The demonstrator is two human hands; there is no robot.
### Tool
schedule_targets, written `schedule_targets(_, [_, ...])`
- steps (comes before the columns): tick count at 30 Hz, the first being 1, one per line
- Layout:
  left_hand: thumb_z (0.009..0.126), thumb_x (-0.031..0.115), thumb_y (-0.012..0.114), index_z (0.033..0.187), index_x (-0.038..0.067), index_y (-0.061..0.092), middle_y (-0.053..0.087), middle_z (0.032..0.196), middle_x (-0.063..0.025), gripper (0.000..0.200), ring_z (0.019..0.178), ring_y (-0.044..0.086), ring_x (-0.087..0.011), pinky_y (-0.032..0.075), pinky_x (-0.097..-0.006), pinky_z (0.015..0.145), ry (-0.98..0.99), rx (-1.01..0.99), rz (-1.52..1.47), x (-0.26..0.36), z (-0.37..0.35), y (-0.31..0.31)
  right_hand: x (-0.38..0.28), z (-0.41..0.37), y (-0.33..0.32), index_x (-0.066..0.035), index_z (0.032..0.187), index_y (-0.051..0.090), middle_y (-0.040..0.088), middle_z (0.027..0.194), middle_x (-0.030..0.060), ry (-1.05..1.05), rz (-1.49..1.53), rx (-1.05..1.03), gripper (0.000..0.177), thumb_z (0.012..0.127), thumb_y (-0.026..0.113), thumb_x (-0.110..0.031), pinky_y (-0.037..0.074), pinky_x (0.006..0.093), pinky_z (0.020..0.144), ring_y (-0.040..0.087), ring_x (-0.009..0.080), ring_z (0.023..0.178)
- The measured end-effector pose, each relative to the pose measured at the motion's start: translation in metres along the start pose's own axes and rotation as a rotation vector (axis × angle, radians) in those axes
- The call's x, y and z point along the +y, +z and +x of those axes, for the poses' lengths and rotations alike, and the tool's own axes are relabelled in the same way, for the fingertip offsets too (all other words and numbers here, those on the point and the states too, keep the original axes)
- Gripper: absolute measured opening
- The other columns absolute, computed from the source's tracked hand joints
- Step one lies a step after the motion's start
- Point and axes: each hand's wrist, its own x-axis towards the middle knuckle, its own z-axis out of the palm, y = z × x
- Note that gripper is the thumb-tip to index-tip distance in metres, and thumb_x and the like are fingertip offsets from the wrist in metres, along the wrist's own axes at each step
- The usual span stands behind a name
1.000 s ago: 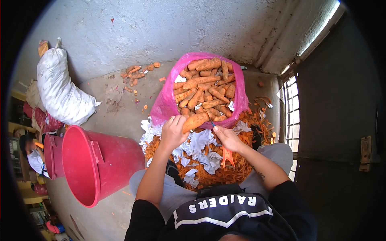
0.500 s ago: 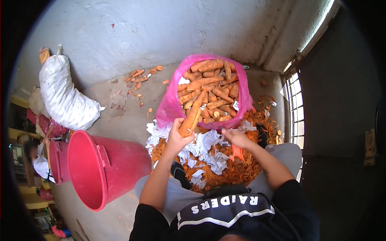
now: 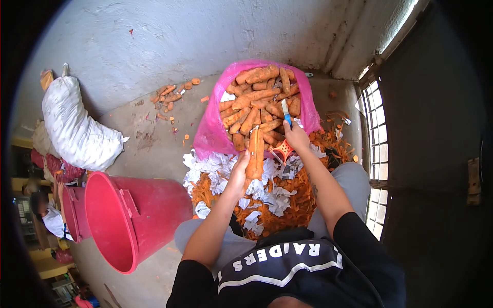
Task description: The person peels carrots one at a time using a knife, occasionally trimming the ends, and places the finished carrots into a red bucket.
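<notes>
My left hand (image 3: pixel 238 174) is closed around a thick carrot (image 3: pixel 255 154), held upright in front of the sack, with strips of its side paler than the rest. Close to its right side, my right hand (image 3: pixel 297 137) grips a peeler (image 3: pixel 281 150) with an orange-red head that points toward the carrot. From the far side of that fist sticks a blue piece with a pale, flat end (image 3: pixel 285 109). Just beyond both hands, a pink sack (image 3: pixel 208 136) stands open, filled with carrots (image 3: pixel 257 95).
Orange peelings (image 3: pixel 295 197) and crumpled white paper (image 3: pixel 280 200) cover the floor between my legs. A large red bin (image 3: pixel 159 205) lies tilted at left, near a full white sack (image 3: pixel 77 123). Carrot pieces (image 3: pixel 168 97) lie by the wall. Another person (image 3: pixel 53 220) is at far left.
My right hand has come up and left toward the carrot, bringing the peeler with it. The carrot has shifted slightly right and now stands more upright. The camera view has moved a little.
</notes>
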Motion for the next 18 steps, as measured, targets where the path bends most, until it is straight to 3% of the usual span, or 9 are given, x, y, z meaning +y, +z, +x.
schedule_targets(5, [0.095,0.043,0.043,0.119,0.005,0.051,0.063,0.093,-0.0102,0.045,0.073,0.059,-0.0162,0.047,-0.0289,0.060,-0.039,0.047,0.034,-0.001,0.003,-0.004,0.005,0.008,0.001,-0.011,0.126,0.050,0.062,0.105,0.0243,0.017,-0.148,-0.057,0.056,0.092,0.034,-0.051,0.043,0.0465,0.088,0.058,0.0401,0.102])
schedule_targets(8, [0.095,0.045,0.042,0.117,0.007,0.051,0.063,0.090,-0.0095,0.045,0.072,0.058,-0.0160,0.046,-0.0284,0.058,-0.079,0.063,-0.019,-0.005,0.005,-0.010,-0.006,-0.009,-0.003,-0.008,0.121,0.054,0.063,0.105,0.0236,-0.097,-0.034,-0.021,0.057,0.092,0.034,-0.054,0.043,0.0444,0.089,0.057,0.0391,0.104])
schedule_targets(11, [0.096,0.046,0.037,0.113,0.009,0.053,0.062,0.087,-0.0088,0.044,0.070,0.058,-0.0165,0.044,-0.0283,0.056,-0.131,0.058,-0.161,-0.005,0.008,-0.020,-0.004,-0.011,0.003,-0.006,0.112,0.057,0.063,0.103,0.0229,-0.273,0.228,-0.159,0.059,0.092,0.032,-0.056,0.042,0.0424,0.090,0.056,0.0378,0.106])
schedule_targets(12, [0.096,0.047,0.035,0.111,0.009,0.053,0.062,0.086,-0.0086,0.044,0.069,0.058,-0.0168,0.044,-0.0282,0.055,-0.155,0.052,-0.221,-0.005,0.009,-0.023,-0.009,-0.019,0.000,-0.005,0.105,0.058,0.062,0.101,0.0222,-0.259,0.155,-0.235,0.060,0.093,0.030,-0.056,0.042,0.0402,0.090,0.056,0.0355,0.105])
schedule_targets(15, [0.097,0.048,0.030,0.104,0.009,0.053,0.059,0.080,-0.0088,0.046,0.061,0.055,-0.0185,0.041,-0.0294,0.051,-0.092,0.114,-0.304,-0.004,0.015,-0.027,-0.033,-0.075,-0.022,-0.008,0.094,0.055,0.061,0.074,0.0189,-0.450,-0.015,-0.259,0.056,0.094,0.028,-0.057,0.047,0.0444,0.072,0.061,0.0378,0.079])
schedule_targets(18, [0.097,0.045,0.029,0.106,0.011,0.055,0.062,0.082,-0.0062,0.043,0.068,0.058,-0.0160,0.042,-0.0283,0.050,-0.017,0.116,-0.214,-0.002,0.020,-0.033,-0.030,-0.103,-0.029,-0.010,0.089,0.052,0.056,0.060,0.0154,-0.752,-0.199,-0.358,0.042,0.095,0.035,-0.048,0.045,0.0472,0.055,0.059,0.0376,0.061])
